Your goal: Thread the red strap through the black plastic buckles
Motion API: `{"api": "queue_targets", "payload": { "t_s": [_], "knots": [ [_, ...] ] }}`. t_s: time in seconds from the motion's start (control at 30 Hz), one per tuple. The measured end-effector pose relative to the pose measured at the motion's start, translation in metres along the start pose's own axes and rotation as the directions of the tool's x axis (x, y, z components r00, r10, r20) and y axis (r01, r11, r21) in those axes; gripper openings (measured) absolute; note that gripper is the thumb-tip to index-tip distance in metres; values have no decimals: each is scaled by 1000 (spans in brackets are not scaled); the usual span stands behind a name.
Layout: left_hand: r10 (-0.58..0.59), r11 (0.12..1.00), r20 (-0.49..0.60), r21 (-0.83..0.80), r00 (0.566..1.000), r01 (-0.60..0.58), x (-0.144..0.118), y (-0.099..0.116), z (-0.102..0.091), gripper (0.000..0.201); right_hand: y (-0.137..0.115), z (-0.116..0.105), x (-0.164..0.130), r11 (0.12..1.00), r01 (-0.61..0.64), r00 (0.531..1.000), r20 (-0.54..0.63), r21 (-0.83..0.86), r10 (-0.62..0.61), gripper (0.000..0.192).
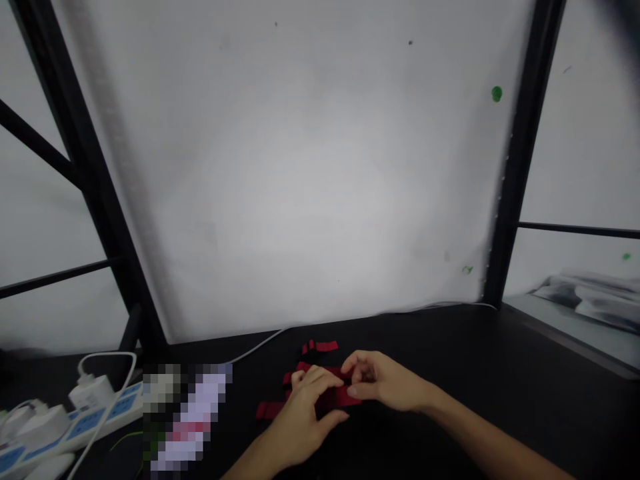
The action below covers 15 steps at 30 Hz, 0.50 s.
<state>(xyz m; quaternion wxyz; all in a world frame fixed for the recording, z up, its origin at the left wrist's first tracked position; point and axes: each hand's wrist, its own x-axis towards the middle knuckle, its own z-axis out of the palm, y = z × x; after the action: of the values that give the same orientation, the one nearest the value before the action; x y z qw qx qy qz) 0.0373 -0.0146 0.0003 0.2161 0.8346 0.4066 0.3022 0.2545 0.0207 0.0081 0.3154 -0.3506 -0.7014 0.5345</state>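
Note:
Several dark red fabric straps with black parts lie on the black table, low in the head view. My left hand (307, 417) rests over the bunch, fingers reaching forward across it and the thumb held apart. Beneath and beside that hand show a red strap (345, 398) and another strap's left end (267, 411). My right hand (383, 381) has curled fingers, with its thumb against the right end of the red strap. The left fingers partly hide the straps. Farther back lies a small separate red strap (327, 346) with a black piece, touched by neither hand.
At the left is a white power strip (83, 430) with plugs (91, 393) and white cords. A pixelated pale purple item (200, 407) lies beside it. A thin cable (260, 344) runs along the back wall. Black frame posts (515, 173) flank the table.

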Motion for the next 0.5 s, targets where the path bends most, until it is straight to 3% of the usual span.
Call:
{"api": "queue_targets", "payload": {
  "t_s": [0.13,0.23,0.37,0.5],
  "knots": [
    [-30,999,13,-19,999,31,-1,-1,-4,33,-4,-24,-9,991,-48,976,206,-123,73,19],
    [-55,996,64,-66,996,59,-1,-1,-7,38,-4,-25,-11,990,-46,954,287,-131,82,22],
    [-81,989,137,-114,987,97,0,-1,-8,42,-1,0,-6,990,135,974,191,-45,-124,26],
    [-70,980,153,-174,986,97,0,-2,-8,39,4,16,1,943,286,957,104,-170,-272,25]
  ]
}}
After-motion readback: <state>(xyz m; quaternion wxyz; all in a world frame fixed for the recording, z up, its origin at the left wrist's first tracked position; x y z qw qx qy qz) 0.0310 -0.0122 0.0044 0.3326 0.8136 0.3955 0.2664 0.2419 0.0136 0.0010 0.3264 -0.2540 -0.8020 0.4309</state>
